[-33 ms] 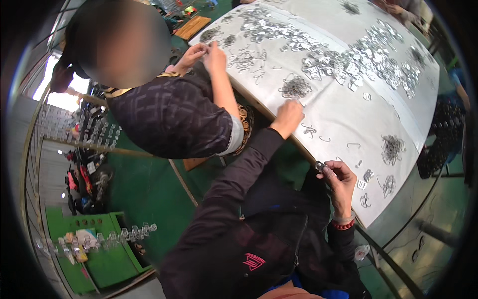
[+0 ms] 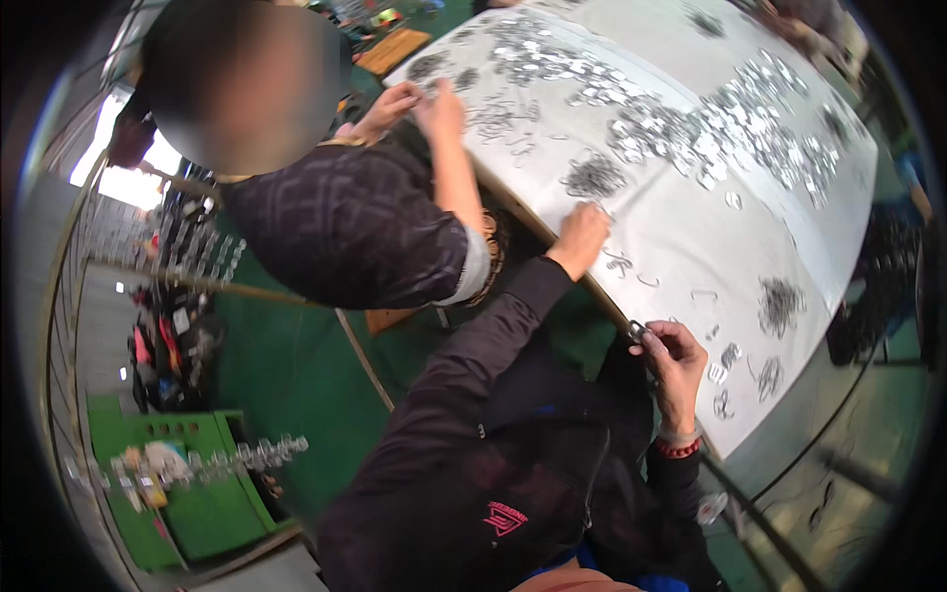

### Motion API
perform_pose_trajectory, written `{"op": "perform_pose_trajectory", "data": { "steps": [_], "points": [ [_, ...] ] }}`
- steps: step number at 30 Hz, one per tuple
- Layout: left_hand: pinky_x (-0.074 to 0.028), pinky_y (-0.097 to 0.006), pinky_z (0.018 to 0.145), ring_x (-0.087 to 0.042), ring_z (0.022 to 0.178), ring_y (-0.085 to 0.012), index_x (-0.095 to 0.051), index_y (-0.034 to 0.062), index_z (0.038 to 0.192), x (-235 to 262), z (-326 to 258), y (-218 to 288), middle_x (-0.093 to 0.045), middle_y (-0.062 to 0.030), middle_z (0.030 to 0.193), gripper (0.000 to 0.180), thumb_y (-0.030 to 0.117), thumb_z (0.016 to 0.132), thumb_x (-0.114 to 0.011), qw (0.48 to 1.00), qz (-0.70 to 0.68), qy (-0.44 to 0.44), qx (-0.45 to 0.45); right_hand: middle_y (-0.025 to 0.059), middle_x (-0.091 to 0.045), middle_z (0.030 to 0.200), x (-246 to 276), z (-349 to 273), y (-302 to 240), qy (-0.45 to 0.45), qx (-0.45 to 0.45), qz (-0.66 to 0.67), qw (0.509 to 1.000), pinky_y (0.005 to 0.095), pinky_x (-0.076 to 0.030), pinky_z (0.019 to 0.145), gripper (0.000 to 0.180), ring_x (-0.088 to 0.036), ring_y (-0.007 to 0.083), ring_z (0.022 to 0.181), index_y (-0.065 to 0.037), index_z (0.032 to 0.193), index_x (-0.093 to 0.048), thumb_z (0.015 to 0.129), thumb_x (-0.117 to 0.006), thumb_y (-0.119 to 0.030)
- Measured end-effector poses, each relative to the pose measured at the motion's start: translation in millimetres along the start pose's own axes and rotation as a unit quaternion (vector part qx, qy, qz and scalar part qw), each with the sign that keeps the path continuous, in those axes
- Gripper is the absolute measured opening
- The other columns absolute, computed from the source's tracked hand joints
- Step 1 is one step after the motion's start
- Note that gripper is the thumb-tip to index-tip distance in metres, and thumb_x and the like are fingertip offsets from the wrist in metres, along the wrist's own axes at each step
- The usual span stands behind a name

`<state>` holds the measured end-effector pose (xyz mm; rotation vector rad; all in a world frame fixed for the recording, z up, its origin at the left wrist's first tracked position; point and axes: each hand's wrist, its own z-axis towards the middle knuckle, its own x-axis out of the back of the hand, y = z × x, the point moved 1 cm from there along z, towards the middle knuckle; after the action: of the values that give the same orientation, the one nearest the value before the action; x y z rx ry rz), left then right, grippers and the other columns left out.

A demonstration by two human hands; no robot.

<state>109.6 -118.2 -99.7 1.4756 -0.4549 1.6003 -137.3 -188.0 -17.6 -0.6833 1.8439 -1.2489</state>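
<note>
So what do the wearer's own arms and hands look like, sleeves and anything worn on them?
Both arms are in long black sleeves that reach the wrists. The left hand is bare, with no glove, ring or band visible. The right hand is bare too, and its wrist carries a red beaded bracelet beside a pale band. A red logo mark shows on the black jacket below.

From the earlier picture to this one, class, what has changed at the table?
Nothing visibly changed. The left hand rests on the white table among loose metal pieces; the right hand pinches a small metal piece at the table's edge.
</note>
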Motion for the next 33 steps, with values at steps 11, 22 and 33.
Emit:
{"op": "perform_pose_trajectory", "data": {
  "steps": [11,22,33],
  "points": [
    [-0.047,-0.045,0.075,-0.057,0.085,-0.0352,-0.056,-0.0017,0.087,47.6,-24.7,37.2,-0.058,-0.0178,0.083,0.011,0.006,0.079,-0.058,0.933,-0.309,0.177,0.048,0.012,-0.062,0.103,-21.4,63.0,13.6,-0.085,0.104,-0.103,0.986,0.03,-0.05,0.084,0.028,-0.061,0.0184,0.091,0.006,0.118,-0.056,0.092,-0.059,-0.002],
    [-0.039,-0.041,0.087,-0.045,0.097,-0.0273,-0.054,0.003,0.085,150.6,-145.6,66.5,-0.046,-0.0104,0.096,0.011,0.009,0.083,-0.063,0.884,-0.304,0.354,0.027,0.0147,-0.063,0.104,-110.1,18.9,-11.3,-0.128,0.147,-0.058,0.979,0.0307,-0.05,0.09,0.019,-0.062,0.0203,0.098,0.006,0.107,-0.057,0.094,-0.059,-0.008],
    [-0.04,-0.044,0.091,-0.045,0.1,-0.0319,-0.049,-0.0007,0.092,156.1,-173.2,58.0,-0.044,-0.0147,0.101,0.016,0.012,0.088,-0.058,0.872,-0.231,0.425,0.076,0.0104,-0.062,0.098,-147.9,-8.1,-16.8,-0.154,0.196,-0.123,0.96,0.0289,-0.049,0.084,0.012,-0.061,0.0163,0.09,0.003,0.101,-0.059,0.094,-0.06,-0.008]
  ]
}}
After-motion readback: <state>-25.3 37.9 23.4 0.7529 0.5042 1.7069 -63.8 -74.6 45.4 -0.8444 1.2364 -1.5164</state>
